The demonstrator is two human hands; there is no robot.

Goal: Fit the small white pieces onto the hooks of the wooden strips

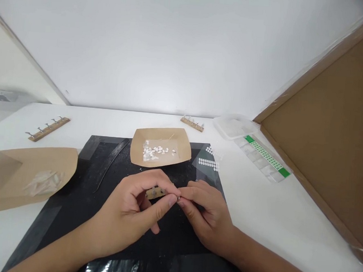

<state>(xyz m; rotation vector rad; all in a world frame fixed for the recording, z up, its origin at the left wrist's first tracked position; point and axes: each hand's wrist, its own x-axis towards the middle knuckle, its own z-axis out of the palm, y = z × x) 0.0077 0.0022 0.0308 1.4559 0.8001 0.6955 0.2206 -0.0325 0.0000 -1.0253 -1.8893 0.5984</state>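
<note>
Above the black mat [81, 212], the fingertips of both hands meet in a pinch. My left hand [137, 209] is closed, thumb against forefinger. My right hand [206, 213] also pinches, its thumb and forefinger touching the left fingertips. Between them shows a tiny shiny piece, too small to name and mostly covered by the fingers. Through the gap of my left hand, a short wooden strip with metal clips [155, 192] is partly visible; my hand hides its ends. Just beyond the hands sits a cardboard tray [134, 149] with small white dots and clear bits inside.
At the left, a larger cardboard tray [1, 174] holds translucent pieces. Wooden strips with upright metal clips lie at the back left [50, 129] and back centre [193, 124]. White dot stickers [208, 163] lie on the mat's right; beyond are a divided plastic box [261, 159] and cardboard wall [326, 120].
</note>
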